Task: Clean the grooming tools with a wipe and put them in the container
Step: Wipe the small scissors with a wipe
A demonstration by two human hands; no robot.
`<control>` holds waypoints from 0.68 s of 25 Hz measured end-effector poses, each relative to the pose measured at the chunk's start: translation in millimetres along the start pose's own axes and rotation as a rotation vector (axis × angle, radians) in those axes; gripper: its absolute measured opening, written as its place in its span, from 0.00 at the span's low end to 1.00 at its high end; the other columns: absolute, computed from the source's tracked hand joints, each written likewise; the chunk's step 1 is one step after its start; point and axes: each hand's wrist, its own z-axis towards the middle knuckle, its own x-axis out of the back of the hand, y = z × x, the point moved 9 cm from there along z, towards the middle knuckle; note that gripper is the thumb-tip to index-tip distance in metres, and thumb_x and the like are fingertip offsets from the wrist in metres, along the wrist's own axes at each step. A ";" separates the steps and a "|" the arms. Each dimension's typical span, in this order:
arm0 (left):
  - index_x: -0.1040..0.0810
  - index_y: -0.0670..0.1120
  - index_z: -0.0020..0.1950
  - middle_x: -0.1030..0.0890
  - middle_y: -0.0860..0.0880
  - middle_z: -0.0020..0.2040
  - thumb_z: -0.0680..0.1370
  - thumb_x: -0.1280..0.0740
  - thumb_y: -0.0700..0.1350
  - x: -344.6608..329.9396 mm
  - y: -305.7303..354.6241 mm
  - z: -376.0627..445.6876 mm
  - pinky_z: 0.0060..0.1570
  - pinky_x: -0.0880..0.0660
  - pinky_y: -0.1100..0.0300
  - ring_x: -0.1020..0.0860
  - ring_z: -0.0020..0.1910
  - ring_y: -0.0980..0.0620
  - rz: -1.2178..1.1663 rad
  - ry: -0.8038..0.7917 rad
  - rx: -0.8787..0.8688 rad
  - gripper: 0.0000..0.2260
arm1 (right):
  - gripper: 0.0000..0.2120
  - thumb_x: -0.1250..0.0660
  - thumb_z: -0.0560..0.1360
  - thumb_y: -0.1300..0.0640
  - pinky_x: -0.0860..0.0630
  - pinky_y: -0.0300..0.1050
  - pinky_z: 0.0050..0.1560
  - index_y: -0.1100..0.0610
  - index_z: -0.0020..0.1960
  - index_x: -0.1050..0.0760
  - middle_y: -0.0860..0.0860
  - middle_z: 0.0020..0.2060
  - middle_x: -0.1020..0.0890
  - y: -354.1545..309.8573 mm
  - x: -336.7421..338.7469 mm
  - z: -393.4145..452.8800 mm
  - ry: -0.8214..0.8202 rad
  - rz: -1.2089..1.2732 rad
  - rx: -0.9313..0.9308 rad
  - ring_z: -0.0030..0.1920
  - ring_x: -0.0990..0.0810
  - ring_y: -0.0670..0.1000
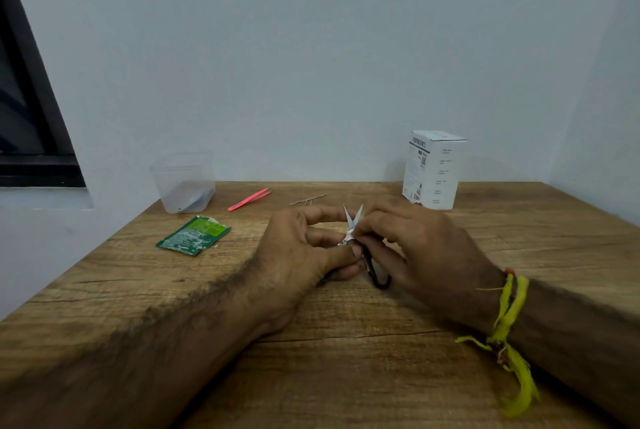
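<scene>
Small scissors (354, 221) with black handles stand blades-up and spread at the table's middle. My left hand (304, 252) grips them near the pivot with thumb and fingers. My right hand (412, 245) pinches a small white wipe (349, 234) against the base of the blades. Pink tweezers (249, 199) lie farther back on the table. A thin metal tool (307, 200) lies to their right. The clear plastic container (183, 183) stands at the back left with something dark at its bottom.
A torn green wipe sachet (193, 235) lies left of my hands. A white cardboard box (434, 169) stands at the back right against the wall. The wooden table (346, 359) ends at the left edge near a window frame (31, 117).
</scene>
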 end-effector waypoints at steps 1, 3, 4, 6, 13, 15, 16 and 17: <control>0.18 0.41 0.56 0.14 0.36 0.42 0.73 0.28 0.28 -0.1 -0.1 0.8 0.36 0.17 0.59 0.14 0.37 0.46 0.001 0.000 0.001 0.15 | 0.05 0.32 0.78 0.60 0.23 0.55 0.47 0.58 0.51 0.19 0.51 0.49 0.19 0.9 0.6 -0.1 -0.013 -0.003 0.013 0.47 0.20 0.55; 0.18 0.42 0.57 0.14 0.37 0.43 0.76 0.30 0.29 -0.1 -1.3 2.6 0.37 0.17 0.59 0.14 0.39 0.46 0.018 0.001 0.009 0.13 | 0.06 0.32 0.77 0.60 0.23 0.56 0.47 0.57 0.52 0.19 0.51 0.51 0.18 3.3 2.6 -2.0 -0.020 -0.020 0.019 0.48 0.20 0.56; 0.18 0.42 0.58 0.14 0.37 0.43 0.77 0.31 0.29 0.3 -2.1 3.1 0.39 0.17 0.59 0.14 0.40 0.45 0.023 -0.003 0.009 0.13 | 0.06 0.33 0.78 0.59 0.23 0.56 0.47 0.57 0.53 0.19 0.51 0.51 0.18 3.1 3.1 -2.3 -0.015 -0.025 0.013 0.48 0.20 0.56; 0.19 0.42 0.60 0.14 0.37 0.44 0.78 0.33 0.29 1.2 -2.7 2.3 0.40 0.17 0.58 0.14 0.41 0.46 0.023 -0.001 0.008 0.13 | 0.06 0.34 0.78 0.59 0.23 0.56 0.48 0.57 0.53 0.19 0.51 0.51 0.18 -1.3 1.1 -2.4 -0.021 -0.019 0.016 0.49 0.20 0.55; 0.20 0.40 0.62 0.14 0.35 0.47 0.77 0.32 0.30 2.2 -1.7 0.8 0.45 0.17 0.55 0.15 0.42 0.44 -0.002 0.033 0.007 0.14 | 0.05 0.33 0.78 0.61 0.23 0.56 0.48 0.59 0.52 0.19 0.53 0.53 0.18 1.9 1.3 -1.6 -0.037 -0.031 0.027 0.52 0.20 0.56; 0.20 0.40 0.62 0.14 0.36 0.46 0.78 0.33 0.30 2.4 -1.2 0.9 0.45 0.17 0.54 0.15 0.42 0.43 0.004 0.040 0.010 0.14 | 0.07 0.35 0.79 0.59 0.22 0.57 0.46 0.57 0.53 0.20 0.51 0.56 0.19 3.3 1.2 -0.9 -0.056 -0.072 0.018 0.52 0.20 0.57; 0.20 0.41 0.61 0.14 0.36 0.46 0.78 0.33 0.30 2.4 -0.9 0.8 0.45 0.17 0.54 0.15 0.43 0.43 0.008 0.037 0.012 0.14 | 0.08 0.35 0.79 0.59 0.22 0.57 0.46 0.56 0.55 0.20 0.51 0.57 0.19 4.1 2.2 1.0 -0.053 -0.094 0.010 0.53 0.20 0.58; 0.20 0.41 0.61 0.14 0.36 0.47 0.78 0.33 0.30 1.5 -0.7 0.9 0.45 0.17 0.55 0.14 0.44 0.42 0.010 0.027 0.014 0.14 | 0.08 0.36 0.79 0.59 0.22 0.57 0.46 0.56 0.56 0.20 0.51 0.58 0.19 4.5 2.1 2.5 -0.057 -0.120 0.006 0.53 0.20 0.59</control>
